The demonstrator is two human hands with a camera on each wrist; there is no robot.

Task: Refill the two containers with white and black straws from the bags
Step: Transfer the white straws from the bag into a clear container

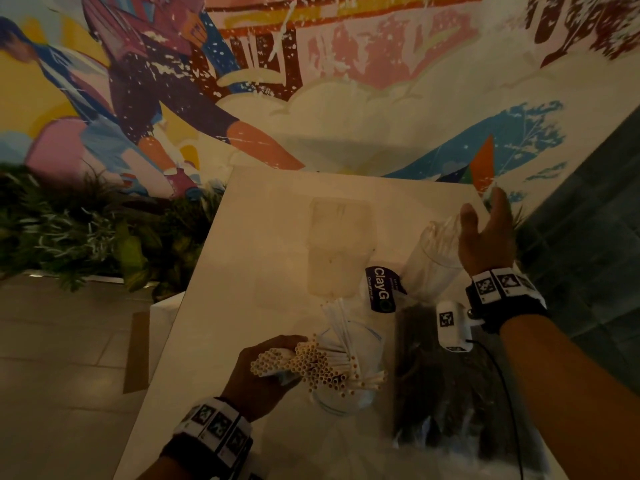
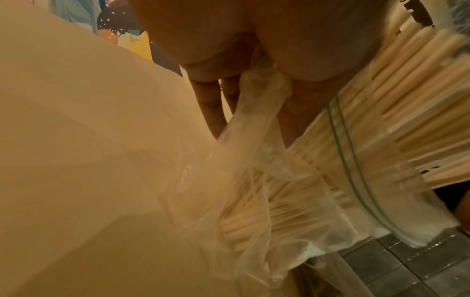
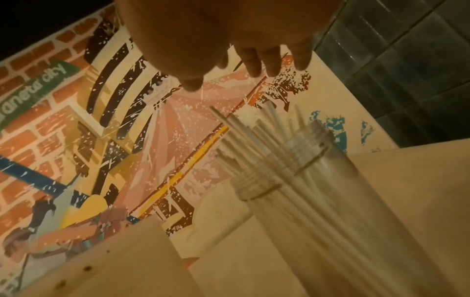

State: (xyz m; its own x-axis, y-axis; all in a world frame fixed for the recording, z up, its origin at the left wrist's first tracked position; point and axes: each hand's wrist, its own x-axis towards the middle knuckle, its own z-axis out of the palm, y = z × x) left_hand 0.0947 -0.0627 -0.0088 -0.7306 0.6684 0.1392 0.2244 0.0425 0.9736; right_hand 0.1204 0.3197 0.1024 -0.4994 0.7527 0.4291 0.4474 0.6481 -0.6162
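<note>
My left hand [image 1: 268, 370] grips the mouth of a clear zip bag [image 2: 254, 201] full of white straws [image 1: 313, 365], whose open ends point at me near the table's front. In the left wrist view its fingers [image 2: 211, 104] pinch the bag's film beside the straws [image 2: 406, 96]. My right hand [image 1: 485, 226] hovers open with spread fingers just above a clear jar [image 1: 429, 265] that holds white straws; the jar [image 3: 305, 191] shows below the fingers [image 3: 254, 60]. A second clear container [image 1: 341, 244] stands mid-table. A bag of black straws [image 1: 446, 375] lies under my right forearm.
Everything sits on a white table [image 1: 242, 265]. A dark label reading ClayGo [image 1: 381, 289] lies between the containers. Green plants [image 1: 86, 230] fill the left side below a painted mural wall. A dark tiled wall [image 1: 588, 237] runs along the right.
</note>
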